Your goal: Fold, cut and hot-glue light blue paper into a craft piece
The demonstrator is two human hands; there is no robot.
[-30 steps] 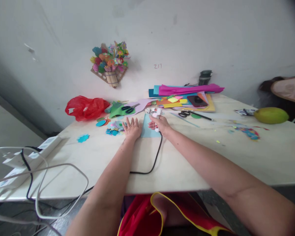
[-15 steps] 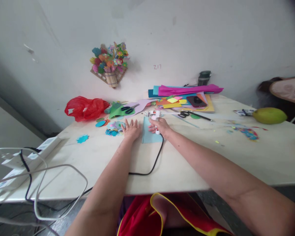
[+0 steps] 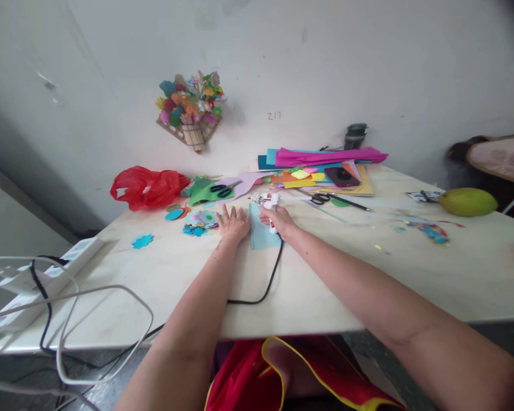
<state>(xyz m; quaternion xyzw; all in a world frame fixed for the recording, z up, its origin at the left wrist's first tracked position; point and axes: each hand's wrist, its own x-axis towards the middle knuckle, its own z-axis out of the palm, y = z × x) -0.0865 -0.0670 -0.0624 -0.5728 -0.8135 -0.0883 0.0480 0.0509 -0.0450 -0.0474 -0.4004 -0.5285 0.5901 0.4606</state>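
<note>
My right hand (image 3: 279, 221) is closed around a white hot glue gun (image 3: 265, 198), whose nozzle points left. A black cord runs from the gun's handle down toward me. Beneath the gun lies a light blue sheet (image 3: 261, 237), partly covered by my right hand. My left hand (image 3: 235, 224) rests flat with fingers spread, by the sheet's left edge. Just left of its fingertips sits a pile of coloured flower cutouts (image 3: 199, 222).
Scissors (image 3: 225, 189) lie on green and lilac sheets, with another pair (image 3: 319, 198) farther right. A red plastic bag (image 3: 149, 188) stands at the back left. A power strip (image 3: 43, 285) with cables occupies the left edge. A yellow-green fruit (image 3: 466, 202) sits at right.
My left hand has slid slightly right, up to the edge of the blue sheet. My right hand still grips the glue gun in nearly the same place.
</note>
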